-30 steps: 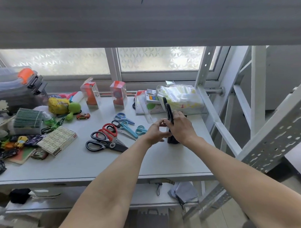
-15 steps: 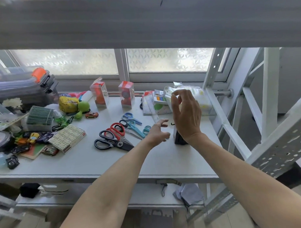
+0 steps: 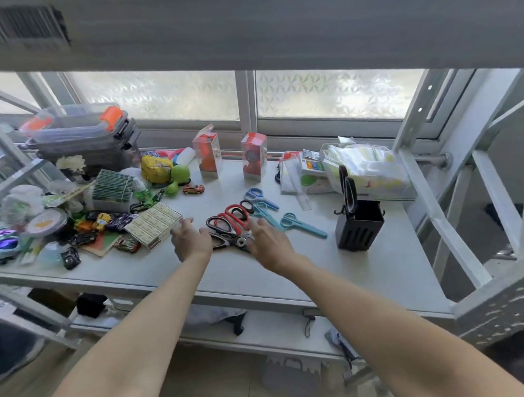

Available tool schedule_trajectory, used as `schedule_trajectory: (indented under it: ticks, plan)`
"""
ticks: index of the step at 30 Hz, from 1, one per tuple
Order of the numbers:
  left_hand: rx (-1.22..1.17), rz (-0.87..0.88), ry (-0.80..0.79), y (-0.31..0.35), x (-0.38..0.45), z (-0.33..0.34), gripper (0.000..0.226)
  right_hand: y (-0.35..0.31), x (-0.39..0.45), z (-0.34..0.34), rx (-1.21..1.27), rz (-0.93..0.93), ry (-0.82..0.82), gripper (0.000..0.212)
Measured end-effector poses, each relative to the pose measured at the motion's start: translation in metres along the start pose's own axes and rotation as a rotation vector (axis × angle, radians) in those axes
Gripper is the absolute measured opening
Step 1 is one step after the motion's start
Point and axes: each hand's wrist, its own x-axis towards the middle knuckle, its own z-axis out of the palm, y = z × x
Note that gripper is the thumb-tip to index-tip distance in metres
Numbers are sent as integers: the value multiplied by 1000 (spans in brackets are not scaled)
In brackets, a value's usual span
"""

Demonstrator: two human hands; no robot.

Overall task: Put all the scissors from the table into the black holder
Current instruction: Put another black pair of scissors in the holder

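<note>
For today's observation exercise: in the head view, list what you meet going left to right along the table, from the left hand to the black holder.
left hand → red-handled scissors → right hand → teal scissors → black holder, one pair of black scissors already standing in it.

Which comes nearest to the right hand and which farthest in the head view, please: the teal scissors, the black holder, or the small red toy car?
From the right hand, nearest first:
1. The teal scissors, just beyond it to the right.
2. The small red toy car, up and left towards the window.
3. The black holder, far right, one pair of scissors already standing in it.
</note>
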Motion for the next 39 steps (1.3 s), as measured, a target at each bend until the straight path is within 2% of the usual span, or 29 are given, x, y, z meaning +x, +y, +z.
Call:
schedule_trajectory:
  ticks: [4, 7, 9, 10, 11, 13, 18, 21, 24, 28, 30, 33, 37, 39]
  plan:
    - [44, -25, -212, -11, 14, -4, 49, -10, 10, 17, -127, 12, -111, 61]
    - [-40, -51, -249, -7, 16, -3, 46, -12, 12, 26, -164, 74, -143, 54]
    - [-163, -134, -243, -2, 18, -2, 27, -12, 10, 28, -152, 107, -143, 47]
    - [-252, -187, -252, 0, 18, -4, 12, -12, 9, 29, -143, 122, -131, 44]
    - [-335, -231, -268, 3, 18, -6, 10, -11, 9, 30, -132, 134, -108, 44]
    - [-460, -298, -314, 3, 18, -10, 18, -9, 7, 30, -116, 137, -41, 42]
    - [-700, -331, -414, 17, 3, -18, 23, 3, 1, 27, -94, 102, 77, 40]
    - [-810, -240, -513, 31, -11, -29, 19, 9, -2, 17, -96, 69, 146, 33]
    - [-922, -80, -688, 48, -24, -45, 4, 14, -5, 5, -74, 64, 203, 26]
    - [-1074, 137, -958, 75, -33, -58, 11, 15, -14, -23, 26, 30, 330, 28]
    - [-1136, 194, -980, 92, -35, -60, 18, 15, -20, -45, 89, -28, 425, 31]
    - [-1059, 233, -898, 114, -43, -51, 17, 17, -33, -82, 219, -188, 562, 29]
    - [-673, 239, -847, 134, -67, -16, 17, 26, -51, -129, 350, -314, 758, 27]
    - [-511, 257, -873, 144, -84, 2, 17, 37, -59, -147, 390, -293, 822, 24]
